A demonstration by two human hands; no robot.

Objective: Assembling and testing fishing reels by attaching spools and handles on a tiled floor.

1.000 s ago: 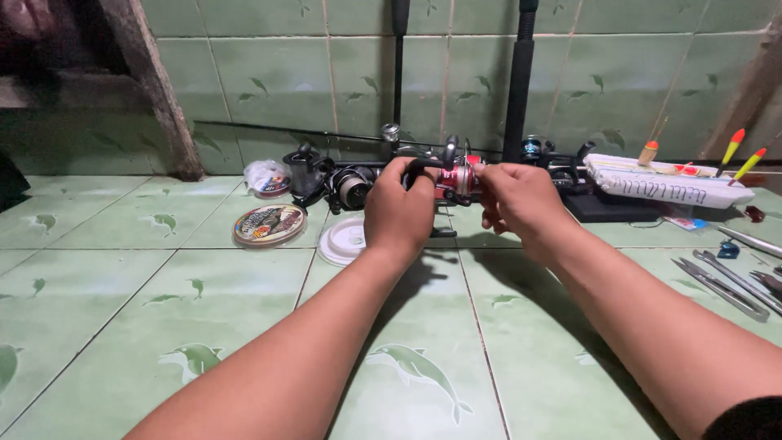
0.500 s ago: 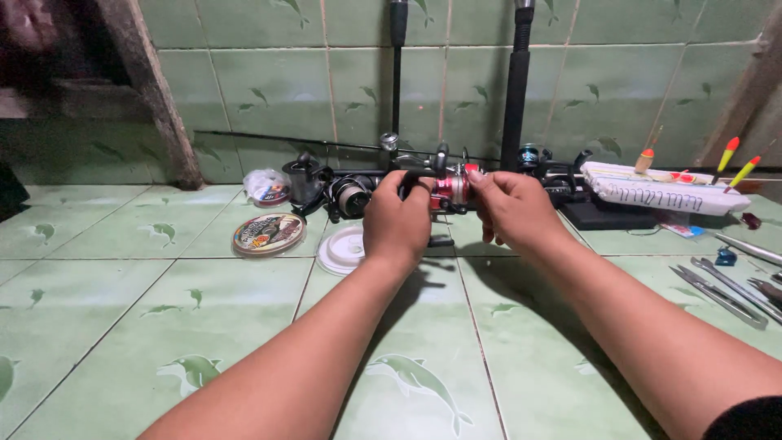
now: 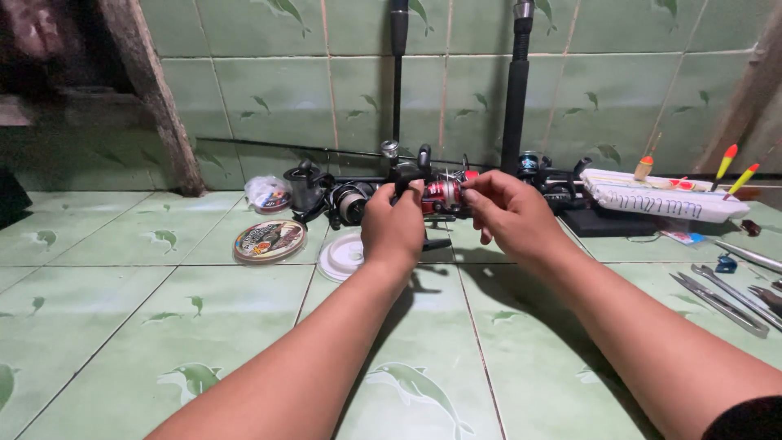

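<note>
- Green tiled floor (image 3: 244, 342) spreads below both forearms.
- Left hand (image 3: 394, 226) grips a fishing reel (image 3: 436, 195), fingers curled around it.
- Right hand (image 3: 509, 213) pinches its red spool, apparently.
- Fishing rods (image 3: 515, 98) lean against the wall behind.

reel (image 3: 444, 194) – red spool, black body | floor tiles (image 3: 122, 269) – green, dolphin motif | floats (image 3: 733, 167) – orange-yellow tips

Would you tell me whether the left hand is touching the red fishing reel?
Touching. The head view shows the left hand wrapped around the red fishing reel, fingers over its dark body, with no gap visible.
</note>
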